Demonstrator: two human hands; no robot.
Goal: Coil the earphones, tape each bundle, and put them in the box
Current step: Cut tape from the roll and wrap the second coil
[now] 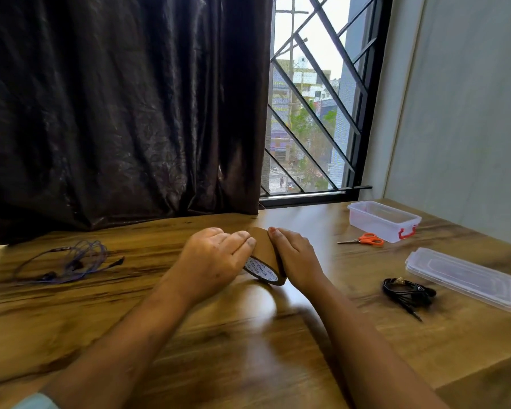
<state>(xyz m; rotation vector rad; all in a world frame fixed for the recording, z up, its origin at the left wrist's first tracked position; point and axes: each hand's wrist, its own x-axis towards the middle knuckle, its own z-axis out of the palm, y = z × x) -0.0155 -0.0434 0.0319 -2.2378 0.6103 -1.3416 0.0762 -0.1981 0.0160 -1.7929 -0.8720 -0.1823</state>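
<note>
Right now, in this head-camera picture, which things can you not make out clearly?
All in the head view:
- Tape roll: its free end is hidden under the left hand and right hand, which grip it; the core print is partly covered.
- Purple earphones: blur hides the earbuds.
- Black earphones: too small to tell whether taped.
- Box: cloudy walls hide its floor.

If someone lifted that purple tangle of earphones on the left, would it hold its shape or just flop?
The purple earphones would probably flop: the thin cord lies in loose, sprawling loops on the table. They look light, so a push would likely drag them unevenly rather than slide them whole. Loops may well snag on each other.
</note>
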